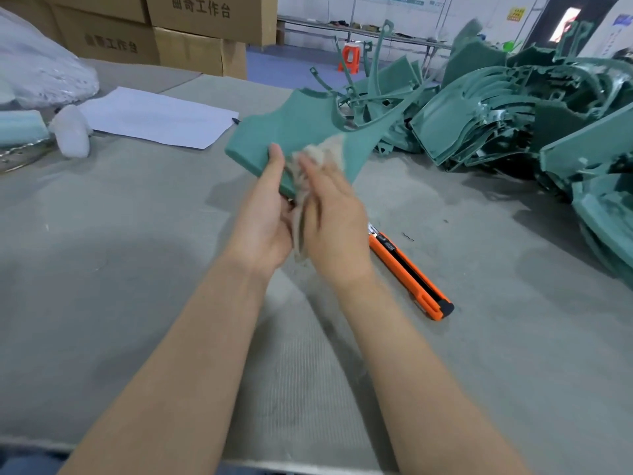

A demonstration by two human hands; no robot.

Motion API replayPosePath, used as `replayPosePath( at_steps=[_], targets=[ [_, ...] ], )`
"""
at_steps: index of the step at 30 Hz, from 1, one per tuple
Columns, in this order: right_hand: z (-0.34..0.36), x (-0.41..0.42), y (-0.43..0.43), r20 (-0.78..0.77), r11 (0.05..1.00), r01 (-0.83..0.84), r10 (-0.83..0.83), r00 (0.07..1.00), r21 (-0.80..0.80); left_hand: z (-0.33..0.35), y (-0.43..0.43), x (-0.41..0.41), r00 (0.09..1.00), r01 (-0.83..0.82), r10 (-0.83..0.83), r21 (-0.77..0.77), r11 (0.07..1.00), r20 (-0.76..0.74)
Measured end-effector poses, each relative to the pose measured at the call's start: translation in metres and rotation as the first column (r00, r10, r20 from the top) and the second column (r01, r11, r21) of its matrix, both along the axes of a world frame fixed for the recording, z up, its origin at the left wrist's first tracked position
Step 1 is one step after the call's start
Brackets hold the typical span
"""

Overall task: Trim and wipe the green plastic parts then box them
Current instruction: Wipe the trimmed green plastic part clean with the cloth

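A flat green plastic part (301, 132) is held up above the grey table (102, 234), with thin sprue stems rising from its far edge. My left hand (267, 217) grips its near edge, thumb on top. My right hand (332, 217) holds a pale, dirty rag (318, 156) against the part's face; the rag and fingers are blurred. An orange utility knife (411, 275) lies on the table just right of my right wrist.
A big heap of green plastic parts (531, 114) fills the right side of the table. A white sheet of paper (154, 118), a white plastic lump (73, 132) and a clear bag (37, 70) lie at left. Cardboard boxes (185, 39) are stacked behind.
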State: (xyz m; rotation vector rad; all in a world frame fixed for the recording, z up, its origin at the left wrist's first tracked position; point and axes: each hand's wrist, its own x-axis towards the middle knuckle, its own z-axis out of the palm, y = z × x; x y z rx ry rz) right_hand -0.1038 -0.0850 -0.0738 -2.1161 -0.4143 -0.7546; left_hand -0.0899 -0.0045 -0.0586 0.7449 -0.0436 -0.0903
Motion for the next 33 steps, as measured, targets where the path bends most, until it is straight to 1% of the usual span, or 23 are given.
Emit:
replayPosePath(
  at_steps=[1,2,3,4,5,7,8,9,10,11,12,13,14,15,17,18,20,22,24,26,28,30,33],
  targets=[
    [-0.002,0.006,-0.008,-0.020,0.994,0.090,-0.089,0.996,0.064,0.001,0.000,-0.001,1.000,-0.006,0.006,-0.006,1.000,0.027],
    [-0.003,0.012,-0.018,-0.108,0.971,0.191,-0.176,0.978,0.143,0.002,-0.001,-0.001,0.998,-0.020,0.022,-0.021,1.000,0.056],
    [-0.003,0.015,-0.028,-0.246,0.932,0.276,-0.217,0.945,0.237,0.002,-0.001,-0.001,0.996,-0.033,0.037,-0.054,0.998,0.082],
    [-0.003,0.016,-0.035,-0.381,0.867,0.346,-0.202,0.902,0.360,0.002,0.000,0.000,0.993,-0.041,0.051,-0.094,0.995,0.106],
    [-0.002,0.016,-0.041,-0.453,0.772,0.377,-0.131,0.882,0.512,0.003,0.000,0.000,0.990,-0.053,0.067,-0.111,0.992,0.120],
    [0.006,0.018,-0.047,-0.388,0.463,0.314,0.071,0.919,0.829,0.001,0.000,0.002,0.988,-0.099,0.108,-0.084,0.992,0.114],
    [0.009,0.019,-0.046,-0.313,0.330,0.240,0.188,0.931,0.913,0.000,-0.002,0.002,0.986,-0.113,0.122,-0.078,0.990,0.113],
    [0.011,0.020,-0.044,-0.217,0.256,0.141,0.301,0.929,0.956,-0.001,-0.003,0.002,0.985,-0.109,0.119,-0.082,0.991,0.125],
    [0.012,0.018,-0.039,-0.156,0.277,0.050,0.377,0.913,0.960,-0.001,-0.004,0.001,0.985,-0.097,0.107,-0.077,0.992,0.137],
    [0.013,0.015,-0.033,-0.166,0.390,0.002,0.389,0.906,0.921,-0.001,-0.006,0.000,0.986,-0.086,0.093,-0.061,0.994,0.138],
    [0.011,0.013,-0.029,-0.212,0.509,0.012,0.336,0.918,0.861,-0.002,-0.006,0.000,0.987,-0.074,0.079,-0.043,0.996,0.138],
    [0.010,0.012,-0.028,-0.262,0.597,0.062,0.254,0.931,0.800,-0.003,-0.007,0.000,0.988,-0.059,0.061,-0.023,0.998,0.141],
    [0.008,0.013,-0.029,-0.303,0.647,0.141,0.146,0.942,0.750,-0.005,-0.009,-0.001,0.989,-0.036,0.035,0.000,0.999,0.145],
    [0.007,0.016,-0.032,-0.334,0.660,0.228,0.038,0.942,0.716,-0.005,-0.011,-0.001,0.989,-0.004,0.000,0.028,1.000,0.149],
    [0.007,0.016,-0.039,-0.396,0.630,0.352,-0.076,0.915,0.692,-0.007,-0.014,-0.004,0.987,0.050,-0.062,0.078,0.996,0.148],
    [0.007,0.017,-0.044,-0.438,0.567,0.399,-0.074,0.896,0.720,-0.007,-0.016,-0.005,0.986,0.067,-0.081,0.100,0.993,0.146],
    [0.005,0.019,-0.055,-0.468,0.421,0.414,0.030,0.883,0.807,-0.009,-0.018,-0.005,0.984,0.079,-0.099,0.138,0.987,0.149],
    [0.007,0.019,-0.060,-0.401,0.345,0.327,0.170,0.900,0.880,-0.009,-0.019,-0.005,0.987,0.070,-0.089,0.139,0.988,0.136],
    [0.011,0.017,-0.058,-0.283,0.336,0.178,0.297,0.912,0.925,-0.009,-0.018,-0.004,0.992,0.047,-0.057,0.090,0.995,0.113],
    [0.012,0.016,-0.051,-0.240,0.335,0.114,0.362,0.901,0.935,-0.008,-0.016,-0.002,0.994,0.031,-0.038,0.067,0.997,0.098],
    [0.007,0.018,-0.049,-0.306,0.369,0.183,0.309,0.900,0.911,-0.009,-0.014,-0.001,0.994,0.042,-0.053,0.112,0.993,0.092],
    [0.006,0.019,-0.055,-0.378,0.397,0.278,0.198,0.904,0.875,-0.009,-0.014,-0.002,0.990,0.080,-0.096,0.154,0.985,0.101],
    [0.004,0.022,-0.065,-0.372,0.389,0.294,0.142,0.917,0.873,-0.009,-0.012,-0.003,0.984,0.103,-0.129,0.198,0.975,0.121]
  ],
)
